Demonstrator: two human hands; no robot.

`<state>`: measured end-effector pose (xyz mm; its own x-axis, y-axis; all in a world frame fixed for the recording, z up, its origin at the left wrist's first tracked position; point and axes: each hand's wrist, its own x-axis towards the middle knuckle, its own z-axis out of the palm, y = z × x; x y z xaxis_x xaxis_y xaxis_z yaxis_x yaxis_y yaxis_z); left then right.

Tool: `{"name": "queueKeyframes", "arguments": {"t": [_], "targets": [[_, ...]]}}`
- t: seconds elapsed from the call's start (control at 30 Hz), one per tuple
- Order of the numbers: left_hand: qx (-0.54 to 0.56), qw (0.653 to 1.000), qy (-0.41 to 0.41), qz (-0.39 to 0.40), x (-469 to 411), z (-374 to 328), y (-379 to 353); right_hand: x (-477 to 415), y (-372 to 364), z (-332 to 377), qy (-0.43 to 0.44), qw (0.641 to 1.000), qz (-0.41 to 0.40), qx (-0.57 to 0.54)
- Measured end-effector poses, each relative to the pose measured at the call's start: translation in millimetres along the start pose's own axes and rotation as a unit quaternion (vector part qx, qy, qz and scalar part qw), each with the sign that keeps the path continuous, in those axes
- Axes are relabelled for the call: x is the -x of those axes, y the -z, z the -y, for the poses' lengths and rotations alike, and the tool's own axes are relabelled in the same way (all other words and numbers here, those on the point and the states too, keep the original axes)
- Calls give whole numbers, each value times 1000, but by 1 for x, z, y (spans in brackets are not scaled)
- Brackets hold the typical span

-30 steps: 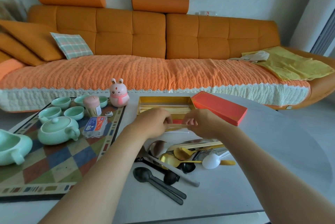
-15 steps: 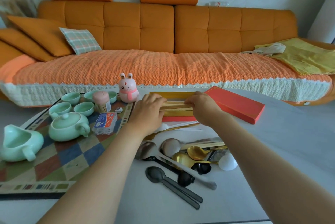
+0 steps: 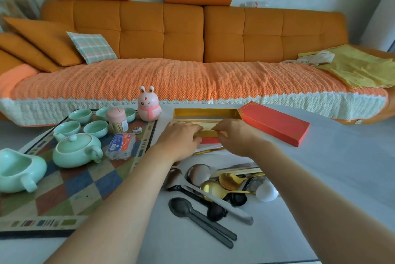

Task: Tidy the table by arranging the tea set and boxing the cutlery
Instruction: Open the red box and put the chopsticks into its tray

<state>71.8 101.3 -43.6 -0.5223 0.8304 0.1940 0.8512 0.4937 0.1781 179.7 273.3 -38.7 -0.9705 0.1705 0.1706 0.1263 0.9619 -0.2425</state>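
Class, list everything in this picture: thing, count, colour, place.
sofa: one, orange, behind table
cushion: one, plaid, on sofa
cloth: one, yellow, on sofa
table: one, pale, foreground
mat: one, chequered, table's left
teapot: one, green, on mat
pitcher: one, green, mat's left
cups: about five, green, mat's back
toothpick jar: one, pink-lidded, among cups
bunny: one, pink, beside mat
box: one, gold, table's middle
lid: one, red, right of box
chopsticks: few, pale, in box
spoons: pile, mixed colours, before box
left hand: pinching chopsticks
right hand: pinching chopsticks
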Motion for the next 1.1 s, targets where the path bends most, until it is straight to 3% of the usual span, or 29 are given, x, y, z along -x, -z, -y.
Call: {"name": "queueKeyframes", "arguments": {"t": [0.23, 0.5, 0.7, 1.0, 1.1], "targets": [[23, 997, -17, -70, 10, -6, 17, 14, 5, 4, 106, 983, -146, 15], [25, 999, 24, 28, 39, -4, 29, 23, 2, 32, 66, 997, 7, 43], [44, 990, 76, 112, 58, 10, 36, 21, -4, 40, 47, 998, 17, 41], [119, 986, 92, 74, 57, 22, 37, 21, 0, 46, 43, 998, 39, -14], [135, 987, 88, 15, 52, 21, 44, 18, 7, 41, 24, 998, 16, -60]]}}
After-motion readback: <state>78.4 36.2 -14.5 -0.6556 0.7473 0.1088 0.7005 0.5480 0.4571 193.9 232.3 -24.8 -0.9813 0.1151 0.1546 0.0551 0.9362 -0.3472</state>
